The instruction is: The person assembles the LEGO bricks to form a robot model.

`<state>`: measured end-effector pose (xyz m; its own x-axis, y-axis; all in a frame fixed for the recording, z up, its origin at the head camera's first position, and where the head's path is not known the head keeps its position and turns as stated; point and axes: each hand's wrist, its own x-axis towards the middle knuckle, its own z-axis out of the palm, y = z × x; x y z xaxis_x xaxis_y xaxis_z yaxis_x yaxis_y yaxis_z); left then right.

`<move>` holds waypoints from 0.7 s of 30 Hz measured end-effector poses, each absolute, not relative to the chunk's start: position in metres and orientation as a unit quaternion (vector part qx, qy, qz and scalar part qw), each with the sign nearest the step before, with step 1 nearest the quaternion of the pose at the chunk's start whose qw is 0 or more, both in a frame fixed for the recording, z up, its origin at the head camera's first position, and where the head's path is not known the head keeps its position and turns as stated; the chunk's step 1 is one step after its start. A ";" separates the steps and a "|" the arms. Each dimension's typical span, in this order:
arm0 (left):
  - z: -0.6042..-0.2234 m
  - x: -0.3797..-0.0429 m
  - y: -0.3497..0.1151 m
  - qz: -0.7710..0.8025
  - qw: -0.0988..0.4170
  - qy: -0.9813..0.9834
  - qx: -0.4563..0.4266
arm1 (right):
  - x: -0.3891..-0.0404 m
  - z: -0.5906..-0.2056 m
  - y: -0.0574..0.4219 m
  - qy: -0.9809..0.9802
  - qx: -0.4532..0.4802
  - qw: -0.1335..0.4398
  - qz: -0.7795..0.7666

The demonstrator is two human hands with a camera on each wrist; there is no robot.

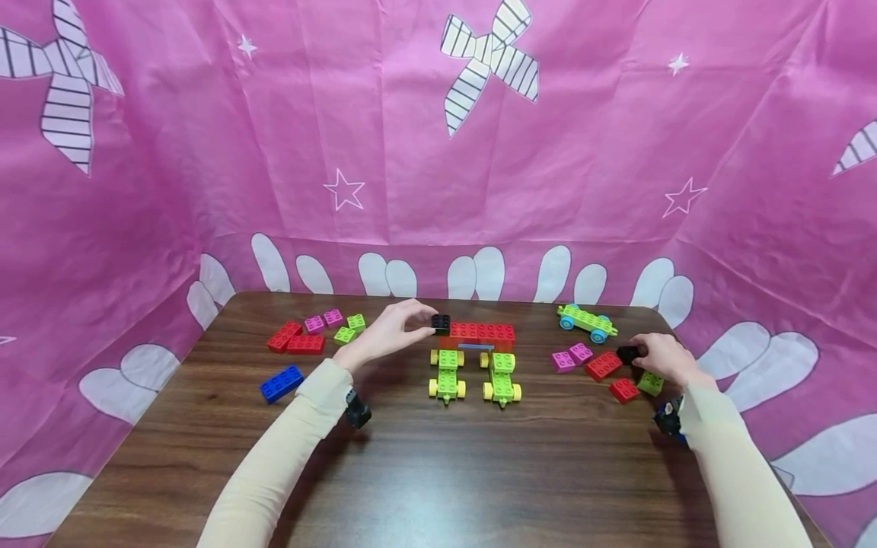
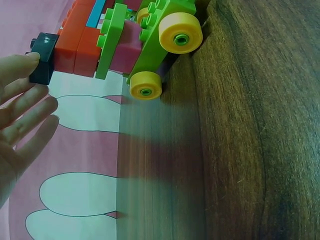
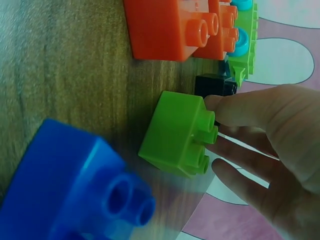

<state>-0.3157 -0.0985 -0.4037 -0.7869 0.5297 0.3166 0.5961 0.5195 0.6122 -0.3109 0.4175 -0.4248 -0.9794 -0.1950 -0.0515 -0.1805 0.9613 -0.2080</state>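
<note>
My left hand pinches a black brick between thumb and fingers, at the left end of a row of red bricks. In the left wrist view this black brick sits flush against the red end. Below the red row come a thin blue piece and two lime green wheel bases, a left one and a right one, both with yellow wheels. At the right of the table my right hand grips another black brick, just beyond a green brick.
On the left lie red bricks, pink bricks, green bricks and a blue brick. Pink bricks, red bricks and a green base with blue wheels are at the right. Another blue brick stands near the right wrist.
</note>
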 end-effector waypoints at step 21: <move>-0.405 -0.316 -0.099 -0.375 0.047 -0.867 -0.326 | -0.308 -0.417 0.414 0.987 -0.105 -0.034 -0.120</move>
<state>-0.3159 -0.0988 -0.4054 -0.7834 0.5296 0.3252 0.5995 0.5060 0.6202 -0.3081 0.4144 -0.4167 -0.9755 -0.2001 0.0917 -0.2162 0.9490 -0.2296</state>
